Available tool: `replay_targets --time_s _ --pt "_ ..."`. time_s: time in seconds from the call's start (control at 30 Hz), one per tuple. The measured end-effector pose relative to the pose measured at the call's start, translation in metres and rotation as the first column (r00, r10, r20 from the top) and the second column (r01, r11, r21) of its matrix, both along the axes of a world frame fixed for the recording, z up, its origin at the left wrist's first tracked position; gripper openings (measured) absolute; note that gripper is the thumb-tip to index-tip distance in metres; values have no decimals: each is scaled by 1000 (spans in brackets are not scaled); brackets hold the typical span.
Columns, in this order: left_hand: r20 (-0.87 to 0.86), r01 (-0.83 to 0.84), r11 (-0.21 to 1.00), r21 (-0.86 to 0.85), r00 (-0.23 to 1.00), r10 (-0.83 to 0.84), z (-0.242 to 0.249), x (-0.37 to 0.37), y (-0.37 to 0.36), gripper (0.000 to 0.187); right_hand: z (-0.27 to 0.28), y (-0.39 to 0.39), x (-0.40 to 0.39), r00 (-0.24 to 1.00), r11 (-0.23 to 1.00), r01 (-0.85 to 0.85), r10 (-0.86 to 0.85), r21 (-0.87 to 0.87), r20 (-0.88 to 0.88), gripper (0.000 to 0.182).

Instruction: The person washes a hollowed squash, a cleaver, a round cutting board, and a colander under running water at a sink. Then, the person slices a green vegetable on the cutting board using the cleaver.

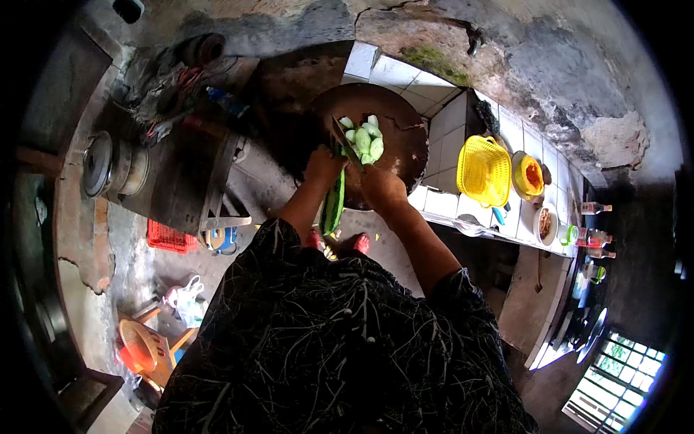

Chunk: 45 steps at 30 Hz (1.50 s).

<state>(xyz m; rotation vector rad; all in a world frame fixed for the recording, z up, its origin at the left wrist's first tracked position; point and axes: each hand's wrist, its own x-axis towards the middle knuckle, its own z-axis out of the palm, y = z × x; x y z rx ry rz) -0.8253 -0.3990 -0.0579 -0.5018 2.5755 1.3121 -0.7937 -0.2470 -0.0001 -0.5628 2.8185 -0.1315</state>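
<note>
My left hand (323, 165) is wrapped round a long striped green gourd (333, 204), which hangs down toward my feet from the near edge of a round brown board or lid (401, 130). A knife (345, 139) lies slanted over the gourd's upper end, and my right hand (382, 186) is closed on its handle. Just beyond the blade, pale green cut pieces (369, 139) are heaped on the round surface. The gourd's top end is partly hidden by my left hand and the blade.
On the tiled counter (441, 203) at right stand a yellow basket (483, 171), a yellow bowl (530, 176), a white bowl (546, 225) and bottles (594, 237). A dark wooden table (173, 181) with pots (129, 168) is at left, a red crate (170, 237) below it.
</note>
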Motion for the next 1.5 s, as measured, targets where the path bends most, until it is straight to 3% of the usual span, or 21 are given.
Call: replay_targets --time_s 0.1,0.23,0.3,0.43,0.5,0.6,0.7,0.8,0.9,1.03,1.13,1.2,1.3,1.37,1.43,1.5 --pt "-17 -14 1000 -19 1000 14 -4 1 5 50 26 -13 5 991 990 129 -126 -56 46 27" --pt "-110 5 995 101 994 7 -12 -5 5 55 9 -11 -4 986 988 140 -133 -63 102 27" --pt "-19 74 984 160 997 -72 -13 -8 0 59 0 -8 -5 996 999 44 -44 -4 72 30" --pt "7 100 994 38 995 -100 -18 -4 -3 58 18 -13 2 991 994 105 -101 -42 93 23" --pt "-28 93 992 89 996 -90 -24 -11 -2 55 22 -11 -11 964 996 61 -75 63 255 22" --pt "-35 100 995 -7 994 -100 -39 -13 -3 52 37 -16 -2 982 997 77 -76 -1 173 22" --pt "12 95 991 90 995 -96 -14 -8 -5 51 15 -9 -4 982 996 86 -81 -22 171 22" --pt "22 78 996 44 997 -79 -8 -10 -2 50 24 -6 -10 984 998 58 -53 -20 171 22" --pt "-76 125 992 -30 989 -127 -38 -11 -4 51 17 -8 -7 983 997 75 -71 -12 171 22" --pt "-152 101 989 107 985 -84 -28 -13 -3 51 28 -13 -12 953 987 162 -154 -9 259 22" --pt "-102 161 987 8 982 -160 -42 -14 -7 49 34 -14 -5 977 996 86 -85 3 196 23" --pt "-60 115 986 124 992 -108 -12 -4 -5 52 26 -9 1 982 998 54 -55 10 178 24" --pt "-143 96 994 48 986 -88 -23 -8 -4 51 17 -4 -9 976 999 14 -21 36 215 23" --pt "-59 123 992 11 991 -122 -19 -8 -7 51 39 -9 1 999 998 -46 47 -49 24 23" --pt "29 154 988 -18 988 -154 -15 -2 -6 50 24 -9 0 991 1000 -6 8 -13 132 21" --pt "-70 186 979 78 981 -181 -5 -6 -6 50 20 -4 -5 977 999 38 -42 24 207 22"
